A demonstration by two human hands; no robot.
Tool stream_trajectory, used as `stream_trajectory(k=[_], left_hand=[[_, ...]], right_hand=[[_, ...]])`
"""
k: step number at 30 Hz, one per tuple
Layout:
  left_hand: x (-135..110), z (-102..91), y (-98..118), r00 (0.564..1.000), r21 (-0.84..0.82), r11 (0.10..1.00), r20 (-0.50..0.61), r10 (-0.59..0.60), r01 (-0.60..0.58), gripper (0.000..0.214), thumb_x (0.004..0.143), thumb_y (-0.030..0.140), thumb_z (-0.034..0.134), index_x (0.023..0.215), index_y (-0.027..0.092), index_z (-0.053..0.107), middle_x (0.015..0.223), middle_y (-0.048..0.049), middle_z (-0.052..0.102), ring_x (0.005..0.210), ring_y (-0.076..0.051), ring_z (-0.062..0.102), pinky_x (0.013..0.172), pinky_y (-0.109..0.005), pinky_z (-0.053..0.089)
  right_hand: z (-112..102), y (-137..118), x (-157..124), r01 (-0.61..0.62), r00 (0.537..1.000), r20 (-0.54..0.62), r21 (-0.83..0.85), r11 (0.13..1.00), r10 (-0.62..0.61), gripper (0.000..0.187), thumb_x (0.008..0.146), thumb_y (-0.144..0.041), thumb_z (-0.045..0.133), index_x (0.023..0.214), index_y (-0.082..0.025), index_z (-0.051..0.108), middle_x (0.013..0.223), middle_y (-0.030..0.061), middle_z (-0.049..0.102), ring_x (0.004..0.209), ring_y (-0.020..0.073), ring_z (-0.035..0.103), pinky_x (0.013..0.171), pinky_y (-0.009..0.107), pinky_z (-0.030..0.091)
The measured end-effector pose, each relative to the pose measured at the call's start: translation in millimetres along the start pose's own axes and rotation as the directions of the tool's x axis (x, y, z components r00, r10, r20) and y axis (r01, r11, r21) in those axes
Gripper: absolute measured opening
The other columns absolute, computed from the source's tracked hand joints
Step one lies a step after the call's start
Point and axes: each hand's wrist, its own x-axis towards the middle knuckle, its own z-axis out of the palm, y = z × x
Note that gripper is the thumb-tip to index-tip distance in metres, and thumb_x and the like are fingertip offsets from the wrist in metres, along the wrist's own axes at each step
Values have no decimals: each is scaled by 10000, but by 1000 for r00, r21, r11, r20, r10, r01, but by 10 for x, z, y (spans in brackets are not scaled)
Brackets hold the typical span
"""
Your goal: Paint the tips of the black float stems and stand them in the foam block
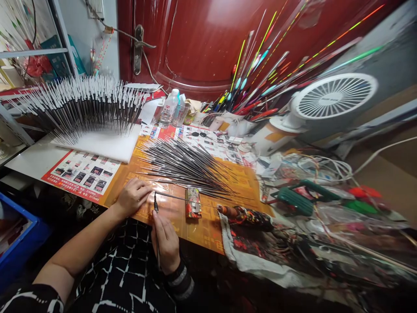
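Note:
My left hand [134,198] rests at the front edge of the table, its fingertips closed at the left end of a thin dark fishing float [172,195]. That float lies nearly level across a small paint-spattered block [193,202] and reaches right to an orange-tipped, paint-stained rotary tool [250,216]. In my right hand [167,243] a slim paintbrush [156,204] is gripped upright, its dark tip at the float near my left fingers. Just beyond lies a loose pile of dark floats [189,163].
Many white-tipped floats stand in a white foam block [97,143] at back left. A plastic bottle [169,108], a white fan [335,95] and a bundle of coloured floats [247,95] stand behind. Cables and a green-handled tool [296,198] clutter the right. A blue bin [19,243] is at lower left.

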Motion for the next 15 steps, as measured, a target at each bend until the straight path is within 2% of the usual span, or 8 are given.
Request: stream_trajectory(k=[10, 15], left_hand=[[0, -5, -8, 1000, -6, 1000, 3, 9, -9, 175, 1010, 251, 553, 1055, 196, 712, 908, -55, 679, 873, -183, 591, 803, -323, 478], [-5, -13, -15, 1000, -3, 1000, 29, -11, 12, 189, 1014, 265, 539, 1063, 206, 712, 907, -55, 678, 857, -188, 577, 787, -331, 478]], right_hand=[[-10, -11, 11, -5, 1000, 17, -18, 1000, 5, 632, 940, -17, 545, 1542, -141, 398, 1216, 166, 696, 1123, 260, 678, 925, 424, 620], [-113, -13, 58, 17, 1000, 12, 60, 998, -18, 641, 926, 15, 532, 1532, -154, 413, 1176, 151, 707, 1102, 235, 686, 902, 402, 629]])
